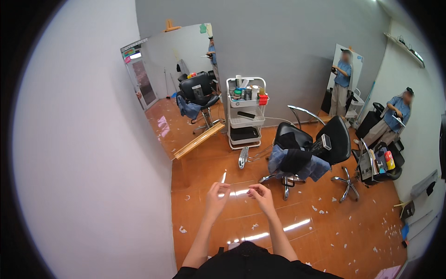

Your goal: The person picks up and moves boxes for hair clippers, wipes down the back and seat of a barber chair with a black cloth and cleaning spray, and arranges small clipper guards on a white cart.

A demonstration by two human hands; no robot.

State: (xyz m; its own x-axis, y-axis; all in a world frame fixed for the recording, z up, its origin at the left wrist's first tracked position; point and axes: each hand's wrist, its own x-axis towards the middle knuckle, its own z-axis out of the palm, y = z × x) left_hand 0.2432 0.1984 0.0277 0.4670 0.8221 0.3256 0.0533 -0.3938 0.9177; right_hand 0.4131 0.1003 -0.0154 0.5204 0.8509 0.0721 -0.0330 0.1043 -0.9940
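Both of my hands are raised in front of my body, above the orange tiled floor (209, 237) strewn with white scraps. My left hand (216, 197) has loosely bent fingers and holds nothing. Across a small gap, my right hand (261, 197) is likewise empty, its fingers curled and thumb apart. Beyond the right hand stands a black salon chair (336, 139) with a chrome armrest and footrest. Blue patterned cloth (318, 167) and a black cloth (295, 161) drape over its seat. A boxed item (322, 143) also lies on the chair.
A white three-tier trolley (247, 121) of bottles and jars stands by the grey wall. Left of it leans a large mirror (156, 80) with a wooden ledge (198, 141). Another person (397, 111) stands at right, near a second chair (386, 176) loaded with items. A white wall (94, 157) borders my left.
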